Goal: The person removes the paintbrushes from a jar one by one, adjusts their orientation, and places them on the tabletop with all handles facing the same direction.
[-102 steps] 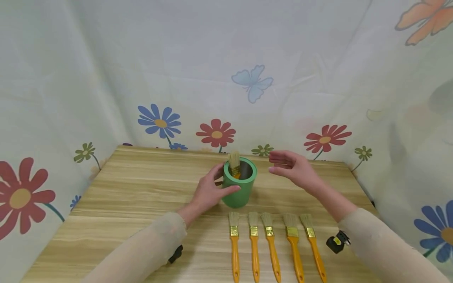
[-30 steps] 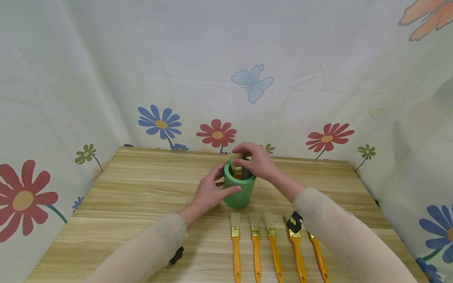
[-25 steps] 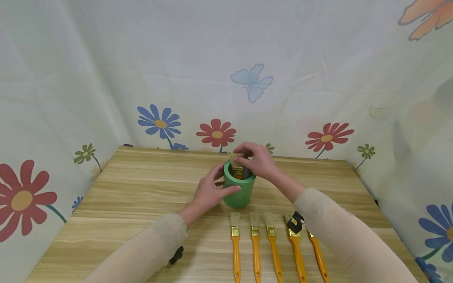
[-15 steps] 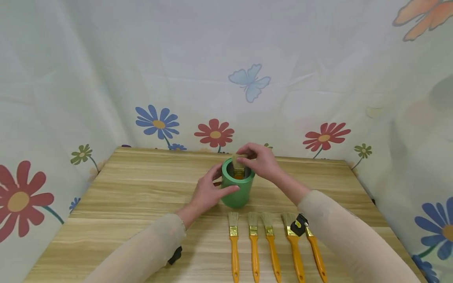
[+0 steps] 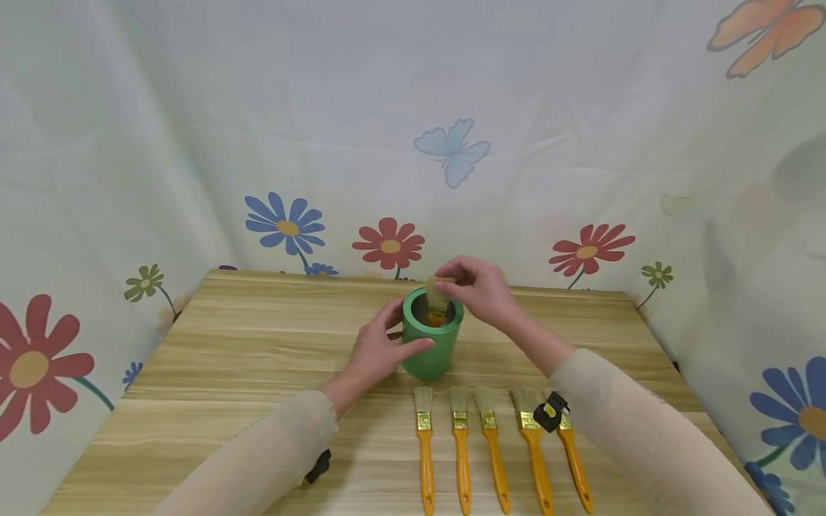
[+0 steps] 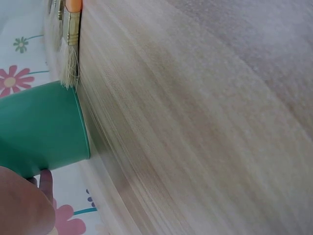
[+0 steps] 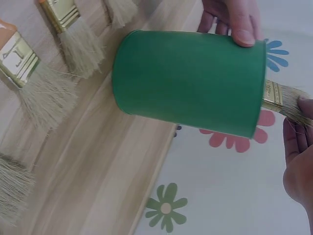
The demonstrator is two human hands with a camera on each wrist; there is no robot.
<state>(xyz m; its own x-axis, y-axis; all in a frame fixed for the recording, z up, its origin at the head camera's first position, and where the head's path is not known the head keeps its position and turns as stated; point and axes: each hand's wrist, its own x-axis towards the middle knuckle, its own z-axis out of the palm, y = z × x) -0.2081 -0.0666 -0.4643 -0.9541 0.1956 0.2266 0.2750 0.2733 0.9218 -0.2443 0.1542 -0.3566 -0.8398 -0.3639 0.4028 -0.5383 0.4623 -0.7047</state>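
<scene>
A green cylindrical cup [image 5: 429, 360] stands on the wooden table, its open mouth upward. My left hand [image 5: 379, 347] holds it from the left, thumb across the near side and fingers behind. Inside the cup is a paintbrush [image 5: 437, 309], bristles up, with most of its orange handle hidden by the wall. With thumb and fingers my right hand [image 5: 482, 292] pinches the bristles above the rim. The right wrist view shows the brush's gold ferrule [image 7: 273, 95] just beyond the cup's rim.
Several paintbrushes with orange handles lie in a row in front of the cup, bristles away from me, among them a narrow brush [image 5: 425, 451] and a wider one [image 5: 534, 451]. Behind the table [image 5: 271, 315] hangs a flower-printed cloth [image 5: 361, 165].
My right hand has come in from the right of the cup and taken the brush by its bristles. The brush has since shifted right and stands more upright. The left hand keeps its hold.
</scene>
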